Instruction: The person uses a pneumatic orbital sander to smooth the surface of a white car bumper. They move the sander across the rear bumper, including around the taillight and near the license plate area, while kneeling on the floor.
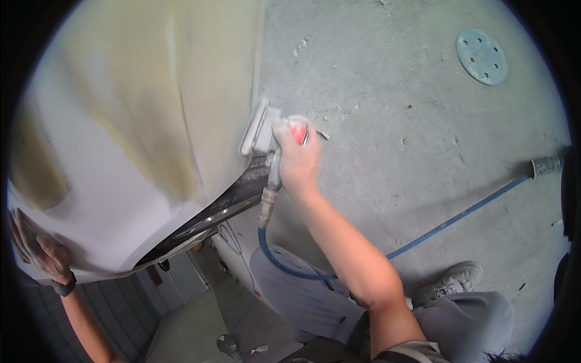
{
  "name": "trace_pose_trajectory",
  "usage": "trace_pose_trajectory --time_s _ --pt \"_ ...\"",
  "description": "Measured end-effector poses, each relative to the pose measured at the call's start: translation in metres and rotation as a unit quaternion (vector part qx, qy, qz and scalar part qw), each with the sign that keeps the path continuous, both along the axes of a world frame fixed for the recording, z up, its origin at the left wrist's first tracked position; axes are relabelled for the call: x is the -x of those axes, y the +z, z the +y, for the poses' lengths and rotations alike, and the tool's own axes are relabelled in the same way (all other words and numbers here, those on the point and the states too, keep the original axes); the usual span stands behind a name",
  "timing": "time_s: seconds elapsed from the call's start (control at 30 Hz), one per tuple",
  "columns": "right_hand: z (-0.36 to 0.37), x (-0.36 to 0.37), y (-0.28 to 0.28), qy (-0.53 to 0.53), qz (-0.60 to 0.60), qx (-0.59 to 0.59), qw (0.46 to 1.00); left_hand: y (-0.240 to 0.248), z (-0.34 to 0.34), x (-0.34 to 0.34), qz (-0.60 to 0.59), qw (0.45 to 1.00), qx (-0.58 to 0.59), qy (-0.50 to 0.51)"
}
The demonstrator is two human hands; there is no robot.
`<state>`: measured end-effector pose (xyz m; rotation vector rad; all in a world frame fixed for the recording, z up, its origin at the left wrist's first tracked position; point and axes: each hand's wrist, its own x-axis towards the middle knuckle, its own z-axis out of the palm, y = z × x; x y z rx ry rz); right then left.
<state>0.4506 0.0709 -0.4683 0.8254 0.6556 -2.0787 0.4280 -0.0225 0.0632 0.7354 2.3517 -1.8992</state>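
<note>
My right hand (298, 158) is wrapped around a dusty pneumatic sander (266, 130) with a red patch on its top. The sander's pad is tilted on edge against the border of a car body panel (142, 130), just above the wheel arch. This panel is pale, with sanded yellowish and dark patches. From the sander's handle a blue air hose (451, 222) curves down past my forearm. At the far left, my left hand (47, 251) lies flat on the panel with fingers stretched out; a dark band circles its wrist.
A round blue-green sanding disc (482, 57) with holes lies on the dusty concrete floor (375, 78). The hose runs to a coupling (546, 166) at the right. Part of a tyre (253, 175) shows under the arch. My bent legs and a shoe (451, 281) are below.
</note>
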Motion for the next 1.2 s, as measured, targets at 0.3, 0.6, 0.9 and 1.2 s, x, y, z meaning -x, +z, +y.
trace_pose_trajectory --time_s 0.3,0.6,0.9,1.2 --pt "-0.015 -0.078 0.013 0.094 -0.074 -0.003 0.993 0.003 -0.001 0.001 -0.004 1.0 0.001 0.002" --pt "0.036 0.102 0.018 -0.062 0.08 -0.035 0.994 -0.005 0.005 0.008 0.003 1.0 -0.009 -0.001" --pt "0.045 0.169 0.013 -0.088 0.105 0.025 0.99 -0.007 0.001 0.0 0.029 0.999 -0.012 0.009" --pt "0.003 -0.002 0.002 -0.021 0.013 0.012 1.0 0.007 -0.009 -0.01 0.023 1.0 -0.008 0.013"
